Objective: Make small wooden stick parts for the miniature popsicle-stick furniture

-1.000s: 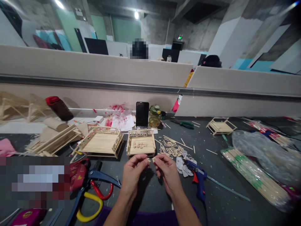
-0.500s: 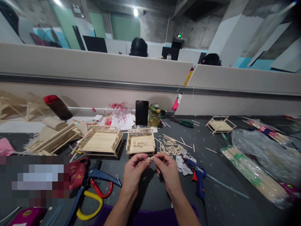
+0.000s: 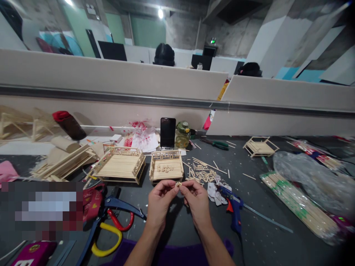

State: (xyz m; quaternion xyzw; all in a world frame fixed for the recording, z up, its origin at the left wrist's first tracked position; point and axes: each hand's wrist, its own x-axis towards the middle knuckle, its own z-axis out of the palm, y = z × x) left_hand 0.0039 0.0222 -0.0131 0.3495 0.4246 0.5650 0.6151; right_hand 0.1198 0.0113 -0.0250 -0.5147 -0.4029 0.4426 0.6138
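My left hand [image 3: 160, 201] and my right hand [image 3: 196, 197] meet at the centre, fingertips pinched together on small cut wooden stick pieces [image 3: 178, 184]. How these pieces are joined is too small to make out. Just beyond my fingers stands a miniature bed-like frame of sticks [image 3: 166, 162] with several tiny pieces on its slatted top. A larger stick frame [image 3: 119, 165] is to its left. Right of the smaller frame lies a loose pile of short cut sticks [image 3: 203, 172]. A blue glue gun [image 3: 235, 214] rests to the right of my right hand, beside crumpled white paper [image 3: 216, 194].
Blue-handled cutters [image 3: 116, 203] and yellow-and-red-handled scissors [image 3: 107, 240] lie at left. A phone [image 3: 168, 133] stands upright at the back near a green-lidded bottle [image 3: 182, 135]. Bagged sticks [image 3: 301, 207] and a small stick chair [image 3: 260, 146] are at right. Green-handled pliers [image 3: 215, 144] lie behind.
My fingertips have come slightly closer together, and the small pieces between them have turned a little. The view has shifted very slightly; the table items stay in place.
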